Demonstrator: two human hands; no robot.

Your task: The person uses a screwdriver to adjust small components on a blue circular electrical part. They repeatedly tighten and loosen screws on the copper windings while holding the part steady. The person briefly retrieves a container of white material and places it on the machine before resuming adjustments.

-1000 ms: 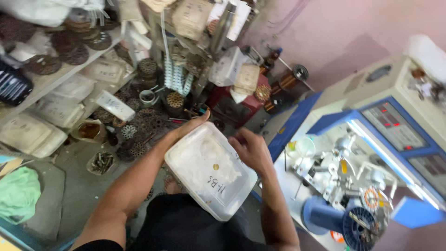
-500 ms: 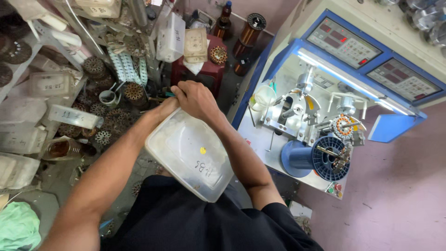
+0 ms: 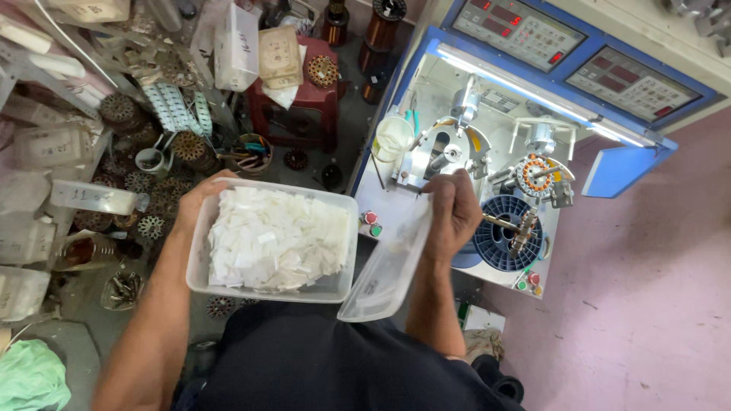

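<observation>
— Holding what, exactly?
— Left hand (image 3: 199, 204) grips a clear plastic tub (image 3: 266, 289) of white paper slips (image 3: 274, 237) over the lap; right hand (image 3: 454, 209) grips its lid (image 3: 388, 262), just right.
— And half a second ago?
— Lid was still on, covering the slips.

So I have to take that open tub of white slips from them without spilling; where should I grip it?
Grip the clear tub by its two short end walls, coming in from the sides, fingers under the rim. It is lidless and heaped with white slips, so keep it level. The left hand holds its far-left corner; the right hand has the lid.
</observation>
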